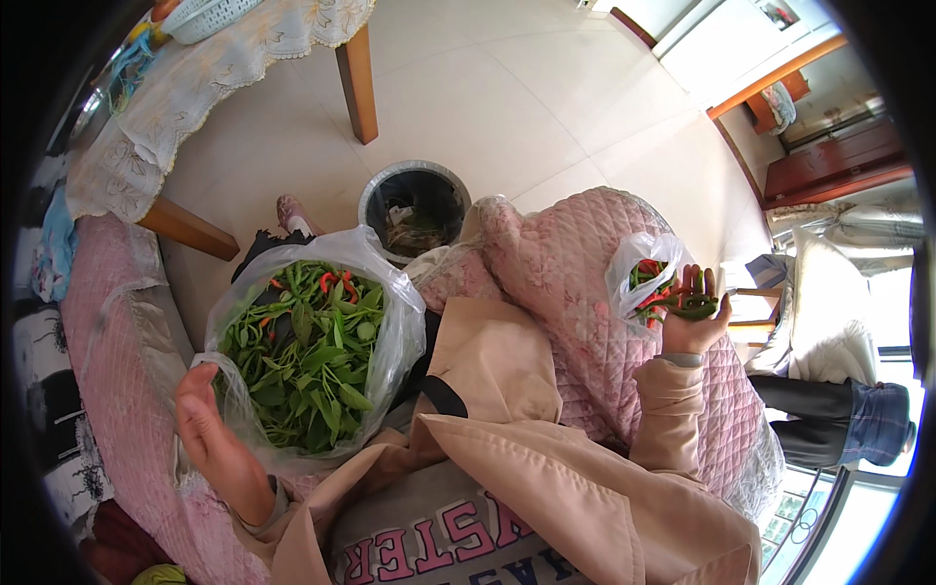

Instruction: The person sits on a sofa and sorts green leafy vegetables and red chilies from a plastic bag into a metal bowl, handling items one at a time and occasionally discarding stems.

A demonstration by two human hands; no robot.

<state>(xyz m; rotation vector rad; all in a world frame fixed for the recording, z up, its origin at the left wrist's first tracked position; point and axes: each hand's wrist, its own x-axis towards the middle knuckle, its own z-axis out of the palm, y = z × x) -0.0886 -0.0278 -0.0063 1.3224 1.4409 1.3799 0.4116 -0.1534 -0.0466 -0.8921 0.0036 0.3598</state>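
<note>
A large translucent plastic bag (402, 292) stands open before me, full of green leafy stems (314, 380) with green and red chili peppers (344, 284) among them. My left hand (212, 431) is at that bag's left rim, palm turned inward; whether its fingers pinch the plastic I cannot tell. On the right, my right hand (693, 322) is palm up with several green chili peppers (691, 306) lying on its palm and fingers. Just left of it, a smaller plastic bag (621, 274) with red and green peppers rests on the pink quilted cover.
A round bin (369, 183) with a dark liner and plant scraps stands on the tiled floor ahead. Pink quilted covers (578, 248) lie on both sides. A table with a lace cloth (212, 66) and wooden legs is at the upper left. Another person (841, 417) is at the far right.
</note>
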